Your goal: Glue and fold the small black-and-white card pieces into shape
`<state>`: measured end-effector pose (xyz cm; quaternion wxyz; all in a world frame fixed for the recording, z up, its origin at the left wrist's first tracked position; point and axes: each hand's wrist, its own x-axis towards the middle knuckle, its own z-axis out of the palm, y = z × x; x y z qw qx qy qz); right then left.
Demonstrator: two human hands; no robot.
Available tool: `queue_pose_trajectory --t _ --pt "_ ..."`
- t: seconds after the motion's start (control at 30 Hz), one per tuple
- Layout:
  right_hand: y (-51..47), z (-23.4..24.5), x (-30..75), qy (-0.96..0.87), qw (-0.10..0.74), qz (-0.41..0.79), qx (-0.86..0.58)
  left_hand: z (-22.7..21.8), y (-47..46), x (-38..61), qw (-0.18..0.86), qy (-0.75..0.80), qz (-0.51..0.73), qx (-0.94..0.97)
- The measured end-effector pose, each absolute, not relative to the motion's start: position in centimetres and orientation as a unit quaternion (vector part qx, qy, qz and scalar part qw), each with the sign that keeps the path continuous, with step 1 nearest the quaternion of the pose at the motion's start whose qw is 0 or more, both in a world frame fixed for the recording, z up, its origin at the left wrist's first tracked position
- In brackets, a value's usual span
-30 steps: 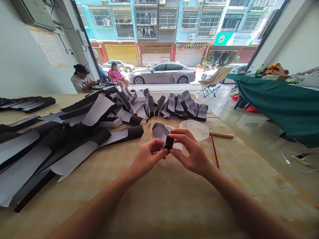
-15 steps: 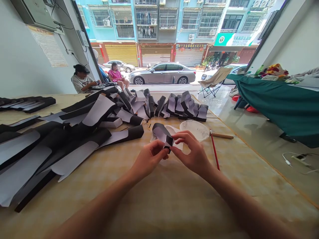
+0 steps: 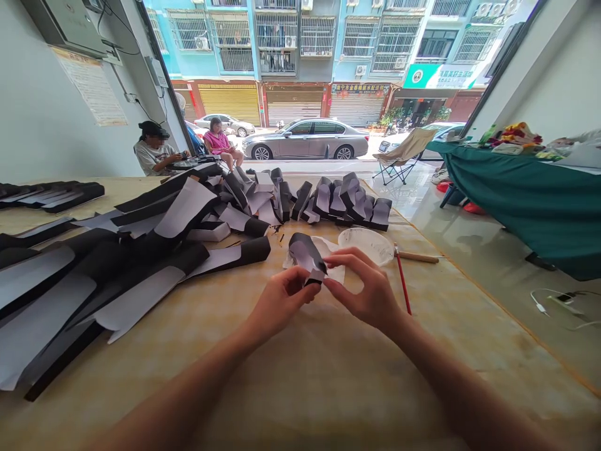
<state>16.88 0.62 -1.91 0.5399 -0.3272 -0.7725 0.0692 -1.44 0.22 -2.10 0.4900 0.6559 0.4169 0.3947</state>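
As the left grip (image 3: 286, 300) and right grip (image 3: 364, 291) close on its lower end at centre frame, the black-and-white curved piece (image 3: 303, 254) slants up and left, leaning over the left grip. A white paper scrap (image 3: 334, 269) lies behind it, near a plastic bowl (image 3: 366, 244) on the table (image 3: 300, 401).

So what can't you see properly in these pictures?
All of this is from the head view:
The piece's pinched end: the left hand and right hand cover it.
Lower strips in the pile: strips on top hide them.
What the seated person holds: too small.
The far-left strips: the picture's edge cuts them off.
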Motion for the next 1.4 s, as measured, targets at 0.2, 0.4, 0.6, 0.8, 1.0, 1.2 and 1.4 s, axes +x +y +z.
queue_pose_trajectory --t 0.2,0.4,0.6,0.8,1.0,1.2,1.4 --pt "4.4 -0.8 23.9 -0.537 0.560 -0.018 -0.631 -1.6 0.6 -1.7 0.454 0.428 0.474 0.621" --pt "7.1 -3.5 28.7 -0.515 0.310 0.094 -0.794 -1.5 0.9 -1.7 0.432 0.452 0.497 0.602" --pt "6.9 -2.7 28.6 -0.510 0.423 0.090 -0.744 -1.5 0.9 -1.7 0.420 0.455 0.532 0.578" --pt "6.3 -0.9 26.7 -0.453 0.693 0.234 -0.510 -2.0 0.8 -1.7 0.453 0.420 0.554 0.558" --pt "5.9 -2.5 23.8 -0.547 0.666 0.097 -0.498 -2.0 0.8 -1.8 0.462 0.417 0.559 0.548" --pt "6.5 -3.7 23.8 -0.655 0.512 -0.051 -0.553 -2.2 1.0 -1.8 0.477 0.407 0.553 0.548" --pt "7.6 -4.7 24.4 -0.666 0.474 -0.046 -0.574 -2.0 0.9 -1.7 0.479 0.415 0.555 0.539"
